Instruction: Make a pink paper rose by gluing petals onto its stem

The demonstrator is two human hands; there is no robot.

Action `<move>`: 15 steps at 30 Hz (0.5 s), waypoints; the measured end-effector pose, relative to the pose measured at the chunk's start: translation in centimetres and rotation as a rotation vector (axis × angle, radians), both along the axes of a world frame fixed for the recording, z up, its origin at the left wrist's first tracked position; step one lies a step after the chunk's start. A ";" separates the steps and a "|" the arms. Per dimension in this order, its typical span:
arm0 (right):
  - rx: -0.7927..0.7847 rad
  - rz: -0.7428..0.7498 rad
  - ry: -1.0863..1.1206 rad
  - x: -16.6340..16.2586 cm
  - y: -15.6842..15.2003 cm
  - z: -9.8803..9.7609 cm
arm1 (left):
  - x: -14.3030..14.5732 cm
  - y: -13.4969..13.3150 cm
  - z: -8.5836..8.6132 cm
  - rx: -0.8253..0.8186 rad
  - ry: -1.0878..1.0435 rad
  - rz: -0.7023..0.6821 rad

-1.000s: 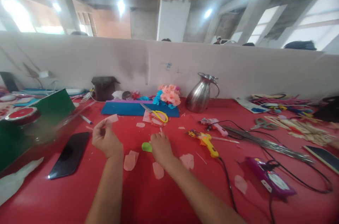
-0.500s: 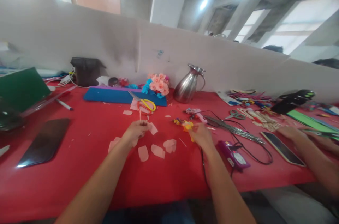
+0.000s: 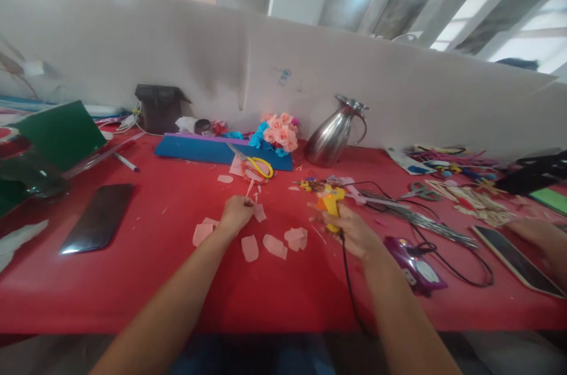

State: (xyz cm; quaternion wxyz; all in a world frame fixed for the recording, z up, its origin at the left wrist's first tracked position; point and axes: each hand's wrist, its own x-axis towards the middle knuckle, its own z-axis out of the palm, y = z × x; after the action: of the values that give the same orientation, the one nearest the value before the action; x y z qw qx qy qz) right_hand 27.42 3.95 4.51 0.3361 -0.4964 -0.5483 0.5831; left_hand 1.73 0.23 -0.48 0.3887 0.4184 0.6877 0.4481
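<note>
Yellow glue gun [image 3: 331, 202] and pink paper piece [image 3: 259, 213] in hand, near the scissors [image 3: 246, 157].
Just nearer the person than the scissors, the left hand [image 3: 238, 214] pinches the paper piece and seemingly a thin pink stick [image 3: 250, 188]; to their right, the right hand [image 3: 349, 227] wraps the gun's grip. The step looks like readying glue; the next move would probably call for a steady pinch and careful nozzle aim.
</note>
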 end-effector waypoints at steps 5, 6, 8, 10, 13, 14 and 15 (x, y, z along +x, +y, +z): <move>0.071 0.120 -0.107 -2.5 -2.8 0.9 | 0.0 -0.1 0.4 -0.033 0.182 -0.044; 0.095 0.151 -0.155 -2.9 -3.2 0.9 | -0.1 -0.1 0.5 -0.041 0.206 -0.053; 0.148 0.209 -0.224 -3.6 -3.8 1.0 | -0.1 0.0 0.4 -0.057 0.235 -0.064; 0.201 0.245 -0.266 -4.0 -4.3 1.1 | -0.1 0.1 0.3 -0.063 0.244 -0.072; 0.239 0.268 -0.316 -4.3 -4.7 1.3 | -0.2 0.2 0.2 -0.054 0.245 -0.076; 0.245 0.275 -0.321 -4.4 -4.8 1.3 | -0.2 0.2 0.2 -0.049 0.250 -0.079; 0.250 0.286 -0.321 -4.5 -4.9 1.2 | -0.2 0.1 0.2 -0.046 0.260 -0.082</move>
State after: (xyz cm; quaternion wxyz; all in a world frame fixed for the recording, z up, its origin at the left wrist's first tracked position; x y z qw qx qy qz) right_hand 22.96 -0.92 5.73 0.2176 -0.4546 -0.7273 0.4659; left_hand 1.51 0.38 -0.29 0.3238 0.4917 0.7247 0.3580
